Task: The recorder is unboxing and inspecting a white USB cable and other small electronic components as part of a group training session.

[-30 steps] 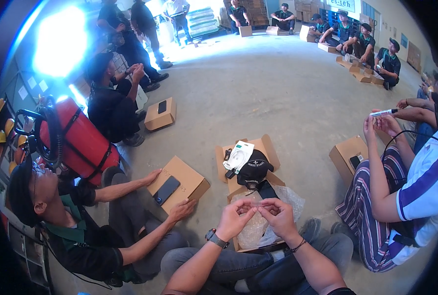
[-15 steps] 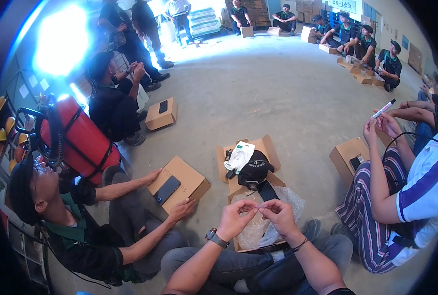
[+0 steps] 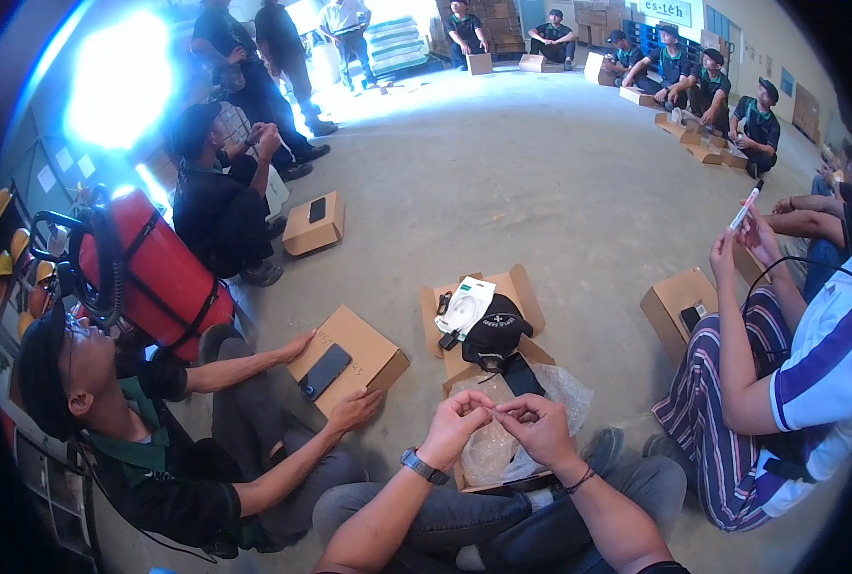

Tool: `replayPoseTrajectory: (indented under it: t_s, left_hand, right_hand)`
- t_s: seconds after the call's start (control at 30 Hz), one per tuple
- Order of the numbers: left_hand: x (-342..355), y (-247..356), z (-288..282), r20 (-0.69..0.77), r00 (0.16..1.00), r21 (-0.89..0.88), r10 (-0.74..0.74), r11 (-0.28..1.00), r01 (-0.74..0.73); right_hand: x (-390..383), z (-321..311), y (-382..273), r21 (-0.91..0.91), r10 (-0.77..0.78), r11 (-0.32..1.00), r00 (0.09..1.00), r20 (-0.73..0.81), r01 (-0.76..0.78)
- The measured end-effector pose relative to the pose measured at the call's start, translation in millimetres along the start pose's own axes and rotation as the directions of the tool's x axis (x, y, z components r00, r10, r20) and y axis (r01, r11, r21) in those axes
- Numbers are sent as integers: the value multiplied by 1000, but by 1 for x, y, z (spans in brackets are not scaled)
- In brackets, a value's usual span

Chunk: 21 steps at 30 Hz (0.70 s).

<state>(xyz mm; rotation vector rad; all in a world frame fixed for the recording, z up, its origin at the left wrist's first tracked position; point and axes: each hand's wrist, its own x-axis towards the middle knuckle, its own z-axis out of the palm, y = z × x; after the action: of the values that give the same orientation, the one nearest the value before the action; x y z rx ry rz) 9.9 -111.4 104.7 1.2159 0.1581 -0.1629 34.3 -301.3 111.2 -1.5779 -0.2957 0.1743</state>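
My left hand (image 3: pixel 458 421) and my right hand (image 3: pixel 538 426) meet fingertip to fingertip above my lap, pinching something too small to make out. Just under them lies a crumpled clear plastic bag (image 3: pixel 502 445) in an open cardboard box (image 3: pixel 474 474). Beyond the hands a second open cardboard box (image 3: pixel 522 297) holds a black cap (image 3: pixel 496 333) and a white packet (image 3: pixel 466 308). A black strap (image 3: pixel 524 375) runs from the cap toward my hands.
A person on my left rests both hands on a closed box (image 3: pixel 364 354) with a dark phone (image 3: pixel 325 371) on top. A person on my right in striped trousers holds up a pen (image 3: pixel 745 205). A red cylinder (image 3: pixel 153 273) lies at left. More seated people ring the concrete floor.
My hands stay together, fingers shifting slightly. The person on the right has raised and tilted the pen.
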Motion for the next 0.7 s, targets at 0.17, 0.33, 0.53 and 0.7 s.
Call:
replayPoseTrajectory:
  t_s: [0.17,0.33,0.53,0.7]
  left_hand:
    - [0,6,-3,29,992,-196,-122,973,125]
    - [-2,7,-5,77,978,-255,-194,945,207]
    - [0,4,-8,120,973,-227,-200,948,222]
    - [2,6,-1,101,991,15,-87,996,86]
  right_hand:
    - [2,-1,-17,-292,-327,898,943,52,328]
    - [1,-4,-15,-380,-468,798,878,98,468]
    - [1,-4,-14,-356,-430,839,902,28,411]
    - [3,-6,5,-122,-157,981,985,-66,148]
